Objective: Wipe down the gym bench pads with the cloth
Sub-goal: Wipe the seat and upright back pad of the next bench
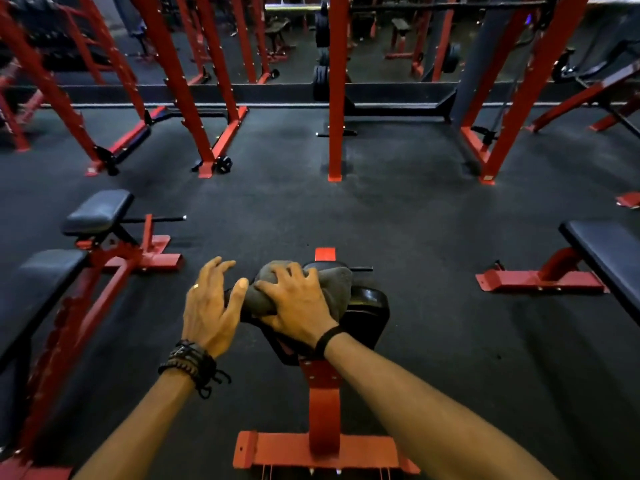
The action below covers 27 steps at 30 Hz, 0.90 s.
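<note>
Now the right hand point(298, 303) presses a bunched grey cloth point(332, 285) onto the black bench pad point(367, 313), fingers curled over it; the left hand point(207, 306) hovers just beside, fingers spread and loosely bent, thumb touching the cloth's edge

Right hand point(294, 306) gripping grey cloth point(332, 289) on black bench pad point(370, 313), left hand point(211, 306) spread beside it, red frame point(323, 410) below
</note>
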### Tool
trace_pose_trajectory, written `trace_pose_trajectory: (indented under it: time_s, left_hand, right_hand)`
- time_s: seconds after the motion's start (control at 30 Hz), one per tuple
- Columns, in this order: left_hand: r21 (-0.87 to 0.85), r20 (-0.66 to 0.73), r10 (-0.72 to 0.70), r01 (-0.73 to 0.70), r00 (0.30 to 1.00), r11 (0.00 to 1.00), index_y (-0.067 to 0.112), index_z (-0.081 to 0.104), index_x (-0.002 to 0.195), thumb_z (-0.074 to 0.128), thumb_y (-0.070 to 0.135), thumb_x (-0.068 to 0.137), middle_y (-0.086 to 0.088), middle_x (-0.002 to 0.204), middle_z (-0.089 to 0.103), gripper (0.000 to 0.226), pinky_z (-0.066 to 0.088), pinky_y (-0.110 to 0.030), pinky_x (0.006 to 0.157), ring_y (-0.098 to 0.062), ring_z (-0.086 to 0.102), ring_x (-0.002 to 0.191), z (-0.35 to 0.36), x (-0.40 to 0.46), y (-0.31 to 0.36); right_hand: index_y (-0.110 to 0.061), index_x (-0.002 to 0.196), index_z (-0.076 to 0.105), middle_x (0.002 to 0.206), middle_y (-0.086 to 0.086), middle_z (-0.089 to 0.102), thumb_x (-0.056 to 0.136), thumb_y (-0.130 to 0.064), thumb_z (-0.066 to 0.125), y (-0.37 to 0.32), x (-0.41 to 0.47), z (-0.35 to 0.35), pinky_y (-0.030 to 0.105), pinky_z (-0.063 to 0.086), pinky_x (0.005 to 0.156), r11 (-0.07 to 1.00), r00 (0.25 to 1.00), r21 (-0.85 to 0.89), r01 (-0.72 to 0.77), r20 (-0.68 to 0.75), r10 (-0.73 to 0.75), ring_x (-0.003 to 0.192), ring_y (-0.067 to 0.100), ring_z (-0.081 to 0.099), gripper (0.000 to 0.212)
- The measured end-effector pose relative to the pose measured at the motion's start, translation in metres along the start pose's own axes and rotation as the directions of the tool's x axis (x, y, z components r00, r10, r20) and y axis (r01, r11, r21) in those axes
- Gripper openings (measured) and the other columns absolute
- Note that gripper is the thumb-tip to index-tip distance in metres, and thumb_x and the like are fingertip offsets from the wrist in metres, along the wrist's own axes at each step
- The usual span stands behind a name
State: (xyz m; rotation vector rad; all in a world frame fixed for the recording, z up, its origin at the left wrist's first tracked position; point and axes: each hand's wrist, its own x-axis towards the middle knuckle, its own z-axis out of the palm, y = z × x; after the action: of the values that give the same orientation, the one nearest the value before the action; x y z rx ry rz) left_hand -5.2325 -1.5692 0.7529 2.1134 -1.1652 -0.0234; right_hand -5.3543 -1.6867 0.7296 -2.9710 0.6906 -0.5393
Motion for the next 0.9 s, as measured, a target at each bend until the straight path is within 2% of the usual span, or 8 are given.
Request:
trace_pose_trajectory:
  time_s: [0.1, 0.3, 0.43, 0.57, 0.67, 0.83, 0.9]
  left_hand:
    - [0.006, -0.036, -0.033, 0.033, 0.999, 0.999, 0.011, 0.051, 0.135, 0.03, 0.061, 0.089, -0.01, 0.148, 0.043, 0.071, 0.036, -0.053, 0.108, -0.028, 0.044, 0.134, 0.014, -0.006, 0.013]
    - [0.023, -0.156, -0.16, 0.165, 0.975, 0.986, 0.011, 0.053, 0.132, 0.03, 0.058, 0.089, -0.011, 0.146, 0.045, 0.068, 0.036, -0.051, 0.106, -0.029, 0.046, 0.131, 0.069, -0.02, 0.06]
    - [0.035, -0.26, -0.239, 0.256, 0.936, 0.966, 0.008, 0.057, 0.127, 0.031, 0.056, 0.09, -0.013, 0.14, 0.05, 0.065, 0.037, -0.051, 0.107, -0.03, 0.047, 0.129, 0.109, -0.042, 0.093]
    - [0.123, -0.268, -0.292, 0.334, 0.918, 0.935, 0.005, 0.062, 0.121, 0.033, 0.053, 0.09, -0.016, 0.138, 0.053, 0.064, 0.038, -0.05, 0.106, -0.034, 0.049, 0.128, 0.128, -0.066, 0.115]
    - [0.125, -0.26, -0.339, 0.38, 0.904, 0.917, 0.007, 0.061, 0.126, 0.03, 0.058, 0.089, -0.014, 0.142, 0.051, 0.071, 0.036, -0.049, 0.108, -0.033, 0.046, 0.132, 0.128, -0.079, 0.124]
    - [0.137, -0.284, -0.395, 0.445, 0.874, 0.885, 0.011, 0.057, 0.132, 0.028, 0.06, 0.09, -0.012, 0.143, 0.051, 0.071, 0.037, -0.05, 0.11, -0.03, 0.047, 0.132, 0.114, -0.087, 0.125]
    - [0.13, -0.32, -0.404, 0.462, 0.857, 0.877, 0.01, 0.057, 0.131, 0.028, 0.06, 0.09, -0.012, 0.142, 0.051, 0.071, 0.037, -0.05, 0.11, -0.03, 0.046, 0.132, 0.113, -0.085, 0.126]
  right_hand:
    - [-0.031, 0.123, 0.058, 0.131, 0.009, 0.053, 0.076, -0.056, 0.062, 0.03, -0.027, -0.005, 0.045, 0.042, 0.079, 0.995, 0.995, 0.029, 0.099, -0.009, -0.098, 0.109, 0.032, 0.051, 0.053]
    - [-0.031, 0.124, 0.057, 0.135, 0.01, 0.051, 0.075, -0.054, 0.064, 0.104, -0.07, -0.013, 0.048, 0.043, 0.083, 0.974, 0.976, 0.08, 0.212, -0.069, -0.207, 0.114, 0.033, 0.051, 0.055]
    - [-0.034, 0.123, 0.057, 0.137, 0.008, 0.048, 0.073, -0.049, 0.067, 0.155, -0.094, -0.012, 0.049, 0.044, 0.084, 0.927, 0.961, 0.253, 0.276, -0.082, -0.264, 0.115, 0.034, 0.05, 0.053]
    - [-0.034, 0.127, 0.056, 0.141, 0.008, 0.044, 0.075, -0.042, 0.062, 0.163, -0.101, -0.031, 0.051, 0.042, 0.088, 0.919, 0.972, 0.33, 0.216, 0.017, -0.235, 0.119, 0.033, 0.043, 0.053]
    - [-0.034, 0.13, 0.052, 0.143, 0.009, 0.041, 0.078, -0.041, 0.056, 0.166, -0.101, -0.038, 0.056, 0.041, 0.093, 0.906, 0.951, 0.331, 0.262, 0.069, -0.3, 0.123, 0.035, 0.042, 0.052]
    - [-0.033, 0.127, 0.054, 0.141, 0.01, 0.042, 0.079, -0.048, 0.044, 0.165, -0.087, -0.038, 0.056, 0.043, 0.089, 0.897, 0.93, 0.302, 0.322, 0.078, -0.36, 0.121, 0.035, 0.044, 0.051]
    - [-0.032, 0.128, 0.053, 0.142, 0.011, 0.04, 0.081, -0.051, 0.046, 0.164, -0.077, -0.04, 0.058, 0.042, 0.091, 0.88, 0.91, 0.307, 0.364, 0.087, -0.406, 0.123, 0.035, 0.042, 0.052]
